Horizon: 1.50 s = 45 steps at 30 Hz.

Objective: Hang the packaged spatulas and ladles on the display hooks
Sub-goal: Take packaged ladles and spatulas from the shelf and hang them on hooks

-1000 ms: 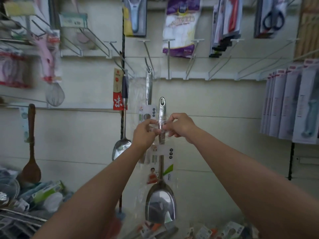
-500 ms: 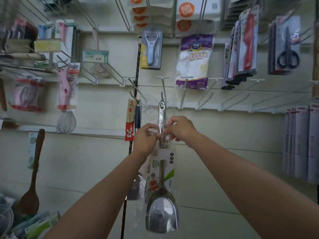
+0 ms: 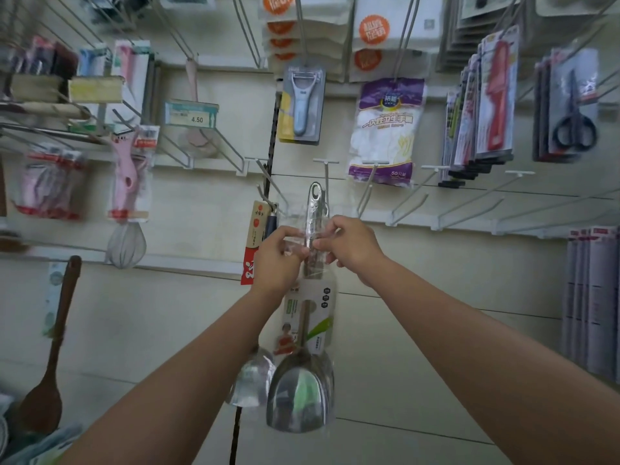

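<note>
A steel spatula [image 3: 300, 394] in a clear plastic sleeve with a green and white label hangs upright in front of the wall. My left hand [image 3: 280, 260] and my right hand [image 3: 349, 248] both pinch the sleeve at the handle, one on each side. The handle's top [image 3: 315, 196] reaches up to a white display hook [image 3: 326, 177]; whether it is on the hook I cannot tell. A ladle [image 3: 250, 380] with a red tag [image 3: 255, 236] hangs just left, behind my left wrist.
Several bare white hooks [image 3: 436, 193] run along the rail to the right. Above hang a peeler pack [image 3: 302, 102], a glove bag [image 3: 385, 132], knives and scissors [image 3: 573, 125]. At left are a whisk [image 3: 127, 243] and a wooden spoon [image 3: 47, 374].
Both hands have lifted the packaged spatula up toward the hook rail. My view has tilted upward, so higher shelves show and the goods at the bottom have dropped out.
</note>
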Each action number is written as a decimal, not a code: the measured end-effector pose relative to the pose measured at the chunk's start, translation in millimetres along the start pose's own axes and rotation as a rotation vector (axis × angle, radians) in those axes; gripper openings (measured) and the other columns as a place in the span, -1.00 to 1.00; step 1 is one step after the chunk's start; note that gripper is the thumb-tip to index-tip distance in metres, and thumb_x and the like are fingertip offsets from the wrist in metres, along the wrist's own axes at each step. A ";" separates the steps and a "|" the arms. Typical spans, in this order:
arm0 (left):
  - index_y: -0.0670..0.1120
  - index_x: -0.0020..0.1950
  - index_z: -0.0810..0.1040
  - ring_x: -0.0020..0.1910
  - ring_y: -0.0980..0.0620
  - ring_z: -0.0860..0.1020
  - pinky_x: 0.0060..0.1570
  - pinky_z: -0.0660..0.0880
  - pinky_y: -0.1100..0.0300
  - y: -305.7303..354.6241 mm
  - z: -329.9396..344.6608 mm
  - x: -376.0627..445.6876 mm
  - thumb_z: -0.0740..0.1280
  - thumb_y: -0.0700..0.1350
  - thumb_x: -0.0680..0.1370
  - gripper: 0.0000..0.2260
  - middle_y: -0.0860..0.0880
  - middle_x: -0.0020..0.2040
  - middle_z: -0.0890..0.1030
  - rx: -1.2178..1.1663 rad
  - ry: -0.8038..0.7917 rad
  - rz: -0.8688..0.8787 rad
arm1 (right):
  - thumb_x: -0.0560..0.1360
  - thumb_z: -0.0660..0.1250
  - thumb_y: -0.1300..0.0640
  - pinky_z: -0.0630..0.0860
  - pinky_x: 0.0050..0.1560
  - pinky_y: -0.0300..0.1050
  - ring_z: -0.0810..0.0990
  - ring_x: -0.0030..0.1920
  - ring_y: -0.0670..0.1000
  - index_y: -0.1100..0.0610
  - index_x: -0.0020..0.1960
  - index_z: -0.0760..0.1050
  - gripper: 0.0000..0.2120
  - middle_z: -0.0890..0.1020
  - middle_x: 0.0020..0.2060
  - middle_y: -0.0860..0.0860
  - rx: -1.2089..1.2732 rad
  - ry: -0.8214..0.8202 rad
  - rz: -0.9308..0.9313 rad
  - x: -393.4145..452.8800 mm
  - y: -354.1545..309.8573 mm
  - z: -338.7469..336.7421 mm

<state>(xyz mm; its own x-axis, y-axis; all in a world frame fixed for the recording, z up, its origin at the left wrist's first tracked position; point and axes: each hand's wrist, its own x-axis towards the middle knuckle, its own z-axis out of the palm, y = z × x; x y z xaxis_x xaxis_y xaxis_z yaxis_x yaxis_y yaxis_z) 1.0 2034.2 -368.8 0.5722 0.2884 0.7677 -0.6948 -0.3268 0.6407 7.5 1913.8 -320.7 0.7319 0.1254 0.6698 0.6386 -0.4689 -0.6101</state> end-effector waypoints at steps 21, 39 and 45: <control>-0.03 0.04 0.51 -0.29 0.26 0.48 -0.38 0.35 0.49 -1.2 7.5 9.5 0.36 -0.23 0.49 -0.83 0.10 -0.27 0.54 0.030 0.033 0.035 | 0.45 0.41 0.25 0.32 -0.60 -0.31 0.50 -0.51 -0.09 0.11 -0.29 0.38 -0.76 0.55 -0.36 -0.01 -0.012 0.003 0.026 5.1 -4.7 -3.5; 0.01 -0.04 0.51 -0.20 0.05 0.52 -0.15 0.42 0.18 -8.7 8.7 8.6 0.37 -0.24 0.48 -0.83 -0.03 -0.24 0.59 -0.008 -0.079 -0.021 | 0.46 0.40 0.23 0.40 -0.55 -0.29 0.50 -0.45 -0.06 0.10 -0.28 0.38 -0.77 0.59 -0.19 0.06 0.032 0.038 0.030 -0.9 12.1 0.3; 0.01 -0.01 0.52 -0.14 0.00 0.56 -0.11 0.45 0.19 -5.8 8.4 13.1 0.35 -0.24 0.50 -0.84 -0.04 -0.24 0.60 -0.014 -0.073 -0.014 | 0.46 0.39 0.24 0.39 -0.54 -0.29 0.48 -0.47 -0.07 0.10 -0.29 0.36 -0.75 0.59 -0.22 0.04 0.038 0.037 0.017 1.7 8.1 -1.4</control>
<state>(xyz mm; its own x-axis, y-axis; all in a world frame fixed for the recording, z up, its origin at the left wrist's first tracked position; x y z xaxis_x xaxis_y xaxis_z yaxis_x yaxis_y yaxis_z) 16.2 2032.2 -362.4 0.6118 0.2264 0.7579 -0.6920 -0.3109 0.6515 13.6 1909.0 -323.9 0.7341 0.0853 0.6736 0.6350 -0.4375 -0.6367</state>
